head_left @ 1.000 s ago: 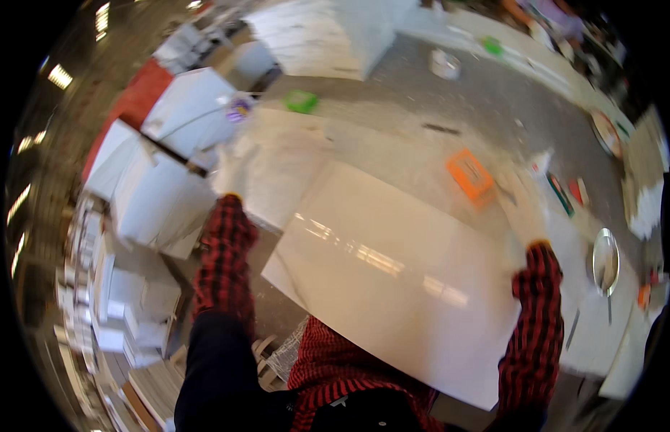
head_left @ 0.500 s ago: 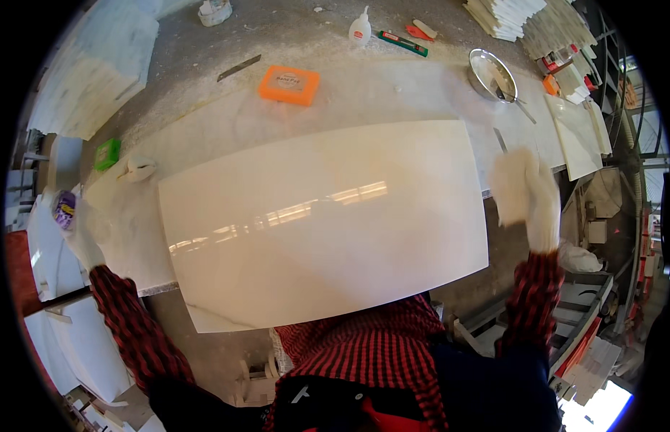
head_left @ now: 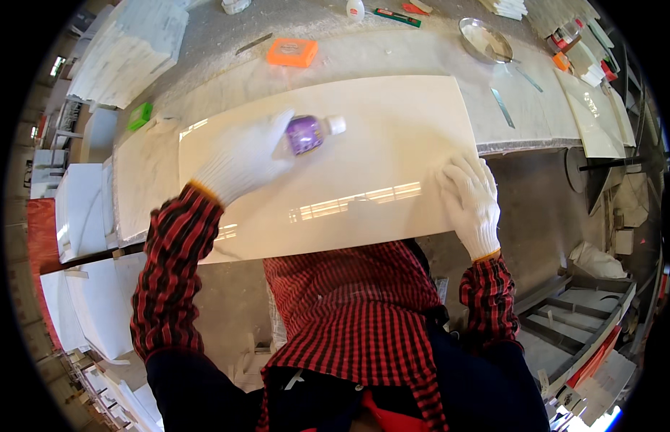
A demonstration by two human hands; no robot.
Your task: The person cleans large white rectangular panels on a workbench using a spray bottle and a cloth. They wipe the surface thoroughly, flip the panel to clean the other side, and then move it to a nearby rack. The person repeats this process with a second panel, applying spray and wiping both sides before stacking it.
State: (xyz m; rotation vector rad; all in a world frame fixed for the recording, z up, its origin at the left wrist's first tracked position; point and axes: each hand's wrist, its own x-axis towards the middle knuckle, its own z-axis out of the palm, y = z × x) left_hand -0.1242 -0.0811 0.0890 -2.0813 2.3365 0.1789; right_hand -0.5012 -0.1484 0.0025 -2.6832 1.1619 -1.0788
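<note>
A glossy cream slab (head_left: 363,165) lies on the worktable, its near edge overhanging toward me. Over its upper left part my left hand (head_left: 252,155), in a white knit glove, grips a purple-labelled bottle (head_left: 304,135). The bottle is tilted on its side, its white cap (head_left: 336,125) pointing right. At the slab's right edge rests my right hand (head_left: 470,205), also gloved, with bent fingers drawn together. Whatever lies under those fingers is hidden.
Behind the slab are an orange box (head_left: 292,52), a metal bowl (head_left: 484,40), a white squeeze bottle (head_left: 355,9) and a green-cased tool (head_left: 397,17). A metal ruler (head_left: 502,108) lies at right. Stacked white slabs (head_left: 129,54) and a small green box (head_left: 140,116) are at left.
My left hand has brought the purple bottle from the far left over the slab. My right hand, which carried a pale flat piece, has moved left onto the slab's right edge.
</note>
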